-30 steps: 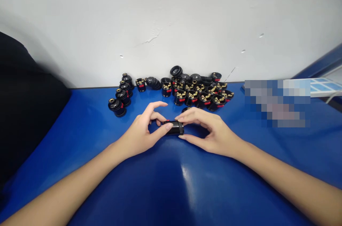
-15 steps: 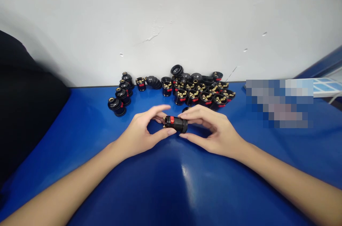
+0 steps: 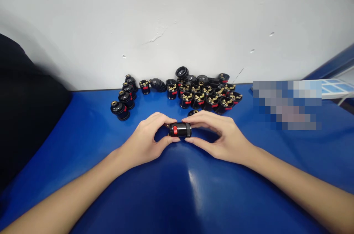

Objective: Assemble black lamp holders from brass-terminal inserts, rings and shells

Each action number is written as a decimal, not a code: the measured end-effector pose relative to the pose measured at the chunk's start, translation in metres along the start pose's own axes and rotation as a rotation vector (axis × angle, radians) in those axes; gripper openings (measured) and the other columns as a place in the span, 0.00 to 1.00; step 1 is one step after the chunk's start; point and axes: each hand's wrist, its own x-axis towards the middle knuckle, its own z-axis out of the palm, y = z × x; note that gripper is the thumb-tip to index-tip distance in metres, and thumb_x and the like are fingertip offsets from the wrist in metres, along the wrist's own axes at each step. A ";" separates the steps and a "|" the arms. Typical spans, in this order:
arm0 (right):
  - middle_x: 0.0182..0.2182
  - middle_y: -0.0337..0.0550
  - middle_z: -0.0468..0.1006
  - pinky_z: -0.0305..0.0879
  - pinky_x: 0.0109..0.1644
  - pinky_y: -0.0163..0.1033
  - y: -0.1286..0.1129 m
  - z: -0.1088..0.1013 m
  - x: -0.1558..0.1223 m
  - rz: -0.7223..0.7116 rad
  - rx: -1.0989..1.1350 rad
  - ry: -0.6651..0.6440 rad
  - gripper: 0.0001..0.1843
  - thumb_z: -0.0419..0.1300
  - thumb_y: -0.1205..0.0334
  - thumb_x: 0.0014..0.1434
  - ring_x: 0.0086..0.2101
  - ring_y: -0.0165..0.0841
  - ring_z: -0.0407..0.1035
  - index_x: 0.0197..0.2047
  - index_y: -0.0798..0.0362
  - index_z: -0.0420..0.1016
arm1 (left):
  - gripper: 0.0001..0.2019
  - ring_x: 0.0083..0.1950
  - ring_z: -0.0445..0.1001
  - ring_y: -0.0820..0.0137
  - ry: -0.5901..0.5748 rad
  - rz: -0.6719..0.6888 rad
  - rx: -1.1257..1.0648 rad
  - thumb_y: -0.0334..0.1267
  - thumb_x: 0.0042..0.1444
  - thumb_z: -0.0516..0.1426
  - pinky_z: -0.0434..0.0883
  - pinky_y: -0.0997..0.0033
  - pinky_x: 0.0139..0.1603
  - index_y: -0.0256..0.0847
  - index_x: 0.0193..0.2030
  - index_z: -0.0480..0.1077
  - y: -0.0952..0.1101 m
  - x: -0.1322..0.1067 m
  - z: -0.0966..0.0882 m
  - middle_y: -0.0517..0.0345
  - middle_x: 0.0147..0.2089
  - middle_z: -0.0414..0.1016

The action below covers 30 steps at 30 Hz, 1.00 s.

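A black lamp socket (image 3: 181, 129) with a red switch lies sideways between my two hands, above the blue tabletop. My left hand (image 3: 151, 136) pinches its left end, where brass contacts poke out, between thumb and fingers. Around the ring at the socket's right end, my right hand (image 3: 217, 132) has its thumb below and fingers above. Just behind my right fingers, a black cap (image 3: 194, 112) with a brass hole is partly hidden.
Several open sockets (image 3: 199, 99) with brass contacts stand clustered at the wall. To their left is a stack of black caps (image 3: 158, 85) on its side, then a row of capped sockets (image 3: 120, 110). A blurred-out patch (image 3: 287, 107) covers something at right, beside a white-and-blue panel (image 3: 336, 88).
The socket has rolled between my hands, so its red switch now faces more toward me. My left fingers have come down onto it from a raised position.
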 end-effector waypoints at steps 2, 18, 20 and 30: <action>0.49 0.48 0.85 0.86 0.56 0.47 -0.002 0.000 -0.001 0.019 0.016 -0.011 0.20 0.72 0.62 0.66 0.47 0.41 0.85 0.60 0.47 0.81 | 0.12 0.51 0.81 0.63 0.009 0.031 0.017 0.36 0.67 0.67 0.78 0.62 0.53 0.41 0.54 0.73 0.000 0.000 0.001 0.51 0.49 0.84; 0.52 0.48 0.84 0.85 0.61 0.50 -0.002 0.001 -0.002 0.078 0.078 -0.029 0.19 0.70 0.64 0.66 0.51 0.43 0.84 0.59 0.48 0.78 | 0.15 0.52 0.79 0.59 0.022 0.196 0.174 0.38 0.70 0.65 0.78 0.55 0.55 0.40 0.60 0.70 -0.007 0.000 0.002 0.47 0.50 0.83; 0.51 0.48 0.83 0.85 0.60 0.50 -0.002 0.001 -0.002 0.074 0.024 -0.042 0.19 0.70 0.64 0.66 0.51 0.42 0.84 0.59 0.47 0.77 | 0.16 0.52 0.79 0.60 0.024 0.213 0.182 0.39 0.70 0.65 0.77 0.55 0.57 0.41 0.61 0.70 -0.009 0.001 0.002 0.49 0.51 0.83; 0.45 0.46 0.84 0.82 0.50 0.49 -0.007 0.000 -0.003 0.019 -0.165 -0.065 0.15 0.69 0.68 0.61 0.45 0.43 0.82 0.47 0.46 0.72 | 0.21 0.54 0.81 0.62 0.014 0.226 0.172 0.41 0.68 0.67 0.75 0.56 0.60 0.43 0.64 0.69 -0.011 0.001 -0.003 0.51 0.53 0.84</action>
